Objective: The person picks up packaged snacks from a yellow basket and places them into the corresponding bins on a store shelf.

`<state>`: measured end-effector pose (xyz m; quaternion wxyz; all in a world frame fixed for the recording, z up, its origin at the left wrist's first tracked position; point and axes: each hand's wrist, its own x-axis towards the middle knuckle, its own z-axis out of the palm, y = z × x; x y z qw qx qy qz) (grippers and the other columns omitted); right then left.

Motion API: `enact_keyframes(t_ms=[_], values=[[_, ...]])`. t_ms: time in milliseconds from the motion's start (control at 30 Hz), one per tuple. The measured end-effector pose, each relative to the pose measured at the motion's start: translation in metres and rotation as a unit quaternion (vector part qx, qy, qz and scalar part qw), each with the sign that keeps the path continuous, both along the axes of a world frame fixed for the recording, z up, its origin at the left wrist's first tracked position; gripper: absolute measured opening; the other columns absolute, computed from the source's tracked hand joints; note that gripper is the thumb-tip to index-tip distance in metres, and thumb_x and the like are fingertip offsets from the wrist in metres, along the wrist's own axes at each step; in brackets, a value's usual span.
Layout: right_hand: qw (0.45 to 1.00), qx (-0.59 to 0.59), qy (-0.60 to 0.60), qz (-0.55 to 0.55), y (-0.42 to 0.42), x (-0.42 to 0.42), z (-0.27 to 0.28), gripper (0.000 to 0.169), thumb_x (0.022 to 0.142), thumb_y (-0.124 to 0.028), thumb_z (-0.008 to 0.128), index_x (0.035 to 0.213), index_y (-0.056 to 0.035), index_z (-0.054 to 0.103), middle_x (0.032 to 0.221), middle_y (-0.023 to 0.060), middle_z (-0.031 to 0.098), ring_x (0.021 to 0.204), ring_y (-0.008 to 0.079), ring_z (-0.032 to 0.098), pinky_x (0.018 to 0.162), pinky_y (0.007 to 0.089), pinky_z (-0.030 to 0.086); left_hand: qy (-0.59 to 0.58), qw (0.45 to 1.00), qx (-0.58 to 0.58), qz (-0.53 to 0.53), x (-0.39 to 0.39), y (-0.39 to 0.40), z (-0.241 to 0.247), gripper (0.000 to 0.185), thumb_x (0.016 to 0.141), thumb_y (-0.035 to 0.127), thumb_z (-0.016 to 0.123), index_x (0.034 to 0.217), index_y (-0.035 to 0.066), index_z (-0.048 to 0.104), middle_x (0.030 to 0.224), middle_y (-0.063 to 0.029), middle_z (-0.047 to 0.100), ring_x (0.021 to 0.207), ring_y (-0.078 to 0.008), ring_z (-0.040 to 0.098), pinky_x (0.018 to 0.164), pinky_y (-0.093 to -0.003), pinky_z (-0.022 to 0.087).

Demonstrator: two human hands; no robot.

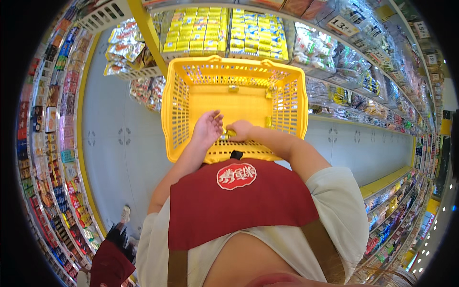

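Note:
A yellow plastic shopping basket (pixel 236 64) with slotted walls is in front of my body. Both hands are inside it, near the wall closest to me. My right hand (pixel 242 130) is closed around a small yellow packet (pixel 231 133). Close by on the left, my left hand (pixel 208 128) is palm up, its fingers loosely curled and apart, with nothing visible in it. Another small packet (pixel 224 137) shows just below, between the hands, partly hidden. On the basket floor, one yellow packet (pixel 233 88) lies near the far wall, and others (pixel 268 122) lie along the right wall.
Beyond the basket, shelf bins hold rows of yellow packets (pixel 195 32) and bagged goods (pixel 315 45). A yellow post (pixel 147 32) stands by hanging silver bags (pixel 123 46). Stocked shelves (pixel 50 118) line the left. At lower left is another person (pixel 111 258) in dark red.

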<state>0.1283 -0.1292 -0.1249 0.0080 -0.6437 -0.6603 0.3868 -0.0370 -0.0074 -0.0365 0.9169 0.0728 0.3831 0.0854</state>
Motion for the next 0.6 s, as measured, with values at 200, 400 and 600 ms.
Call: enact_keyframes(t_ms=[200,400,600], values=[[0.999,-0.016,0.038,-0.034,-0.009,0.005,-0.007,0.045,0.072,-0.043,0.072,0.110,-0.0190,0.065,0.088,0.0168,0.067,0.085,0.0352,0.064,0.076,0.0447,0.050,-0.007,1.000,0.009,0.000,0.000,0.000,0.004,0.026,0.094,0.027,0.050,0.112,0.009,0.057,0.094,-0.0028,0.059,0.076,-0.0125,0.055,0.064,-0.0243,0.046],[0.985,-0.018,0.113,-0.128,-0.002,0.021,-0.024,0.048,0.074,-0.041,0.076,0.110,-0.0119,0.065,0.081,0.0115,0.066,0.072,0.0239,0.064,0.063,0.0360,0.051,0.008,1.000,0.028,0.002,0.004,-0.002,0.004,0.027,0.093,0.027,0.051,0.112,0.009,0.057,0.095,-0.0026,0.058,0.077,-0.0122,0.055,0.065,-0.0244,0.046],[0.875,-0.031,0.340,-0.342,0.042,0.031,0.083,0.037,0.079,-0.032,0.075,0.108,-0.0113,0.063,0.078,0.0049,0.062,0.060,0.0107,0.058,0.049,0.0275,0.046,0.107,0.991,0.073,0.018,0.006,-0.010,0.019,0.029,0.094,0.034,0.048,0.114,0.014,0.056,0.104,-0.0020,0.058,0.091,-0.0150,0.058,0.074,-0.0285,0.050]])
